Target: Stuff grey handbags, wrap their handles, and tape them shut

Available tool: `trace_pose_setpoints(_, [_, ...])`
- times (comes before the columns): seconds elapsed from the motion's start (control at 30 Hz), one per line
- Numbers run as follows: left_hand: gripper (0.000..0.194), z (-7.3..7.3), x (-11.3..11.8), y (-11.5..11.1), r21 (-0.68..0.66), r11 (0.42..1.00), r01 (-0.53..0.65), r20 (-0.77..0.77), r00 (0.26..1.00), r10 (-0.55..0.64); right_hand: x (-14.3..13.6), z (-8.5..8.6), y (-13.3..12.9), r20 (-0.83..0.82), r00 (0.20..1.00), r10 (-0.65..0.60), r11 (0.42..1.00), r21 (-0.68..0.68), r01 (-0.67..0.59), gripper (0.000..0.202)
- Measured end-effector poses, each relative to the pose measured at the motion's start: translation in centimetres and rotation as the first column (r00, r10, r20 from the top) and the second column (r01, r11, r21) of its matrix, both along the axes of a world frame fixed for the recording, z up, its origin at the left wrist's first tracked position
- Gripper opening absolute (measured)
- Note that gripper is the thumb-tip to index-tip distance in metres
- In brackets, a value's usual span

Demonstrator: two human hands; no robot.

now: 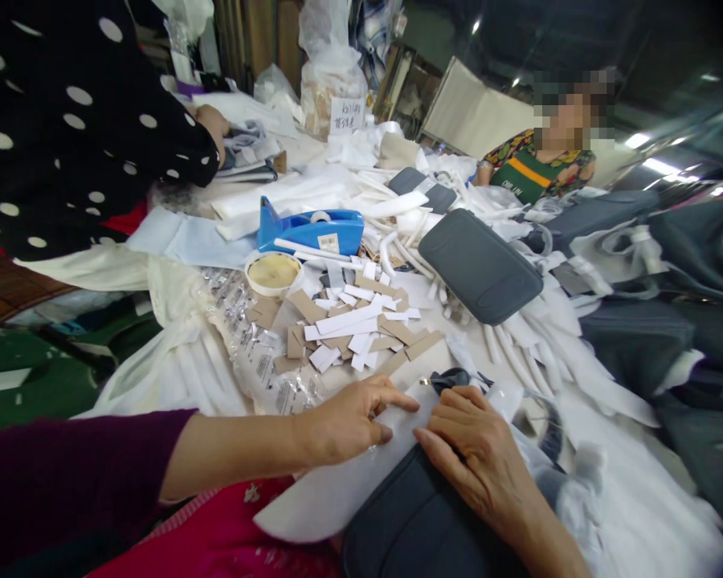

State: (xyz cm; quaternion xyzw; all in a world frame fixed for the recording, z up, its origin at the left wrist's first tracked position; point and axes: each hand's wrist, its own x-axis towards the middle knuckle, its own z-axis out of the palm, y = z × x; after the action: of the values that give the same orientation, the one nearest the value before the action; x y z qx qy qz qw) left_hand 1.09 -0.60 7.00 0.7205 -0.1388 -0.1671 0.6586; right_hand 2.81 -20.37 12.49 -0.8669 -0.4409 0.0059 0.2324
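Observation:
A dark grey-blue padded case (422,514) lies at the bottom centre, close to the person's body. White sheet material (325,498) runs along its left edge. My left hand (355,421) rests over the white sheet, its index finger and thumb stretched out and apart, holding nothing that shows. My right hand (479,449) lies on the upper part of the case, thumb stretched toward the left hand, the other fingers curled over; what is beneath them is hidden. Just above the right hand is a dark strap with a small metal clasp (425,382).
White and brown card strips (349,321) lie scattered beyond the hands, near a blue tape dispenser (337,229) and a tape roll (273,273). Another grey case (480,265) sits right of them. Someone in polka-dot sleeves works at left; another person (527,172) is across the table.

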Motion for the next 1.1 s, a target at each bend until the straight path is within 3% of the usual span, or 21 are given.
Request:
trace_pose_setpoints(0.13, [0.042,-0.7,1.0,-3.2,-0.022,1.0,-0.019,0.023,1.0,0.019,0.0,0.0,-0.2,0.009,1.0,-0.023,0.999,0.037,0.023,0.042])
trace_pose_setpoints(0.27, [0.023,-1.2,1.8,-4.5,0.083,0.996,-0.041,0.105,0.994,0.032,0.2,-0.5,-0.3,-0.015,1.0,-0.015,1.0,0.013,0.015,0.04])
trace_pose_setpoints(0.37, [0.025,-0.4,1.5,-2.2,0.247,0.966,0.075,0.22,0.967,-0.132,0.5,-1.0,-0.4,-0.037,0.999,-0.003,0.999,-0.053,0.001,0.041])
trace_pose_setpoints(0.5, [0.051,1.6,-1.3,3.3,0.475,0.876,0.083,0.491,0.801,-0.342,0.7,-1.3,-0.4,-0.021,1.0,0.005,0.994,-0.105,-0.007,0.044])
trace_pose_setpoints(0.6, [0.057,2.5,-4.1,5.8,0.54,0.8,0.262,0.459,0.705,-0.541,0.8,-1.3,-0.3,-0.012,1.0,0.018,0.995,-0.096,-0.019,0.045])
trace_pose_setpoints(0.67, [0.055,2.6,-5.4,6.2,0.511,0.782,0.358,0.411,0.697,-0.587,0.8,-1.3,-0.2,-0.005,1.0,0.019,0.996,-0.085,-0.019,0.044])
trace_pose_setpoints(0.87, [0.044,2.1,-5.0,5.0,0.176,0.895,0.411,0.333,0.83,-0.447,1.0,-0.7,-0.2,-0.118,0.992,0.045,0.999,0.029,-0.042,0.036])
trace_pose_setpoints(1.0, [0.036,1.8,-4.4,4.4,0.171,0.905,0.389,0.31,0.851,-0.424,0.6,0.6,-0.5,-0.21,0.975,0.072,0.98,0.196,-0.03,0.023])
trace_pose_setpoints(1.1, [0.033,1.2,-4.3,3.7,0.247,0.922,0.299,0.361,0.854,-0.374,0.3,1.1,-0.8,-0.23,0.972,0.045,0.978,0.209,0.004,0.022])
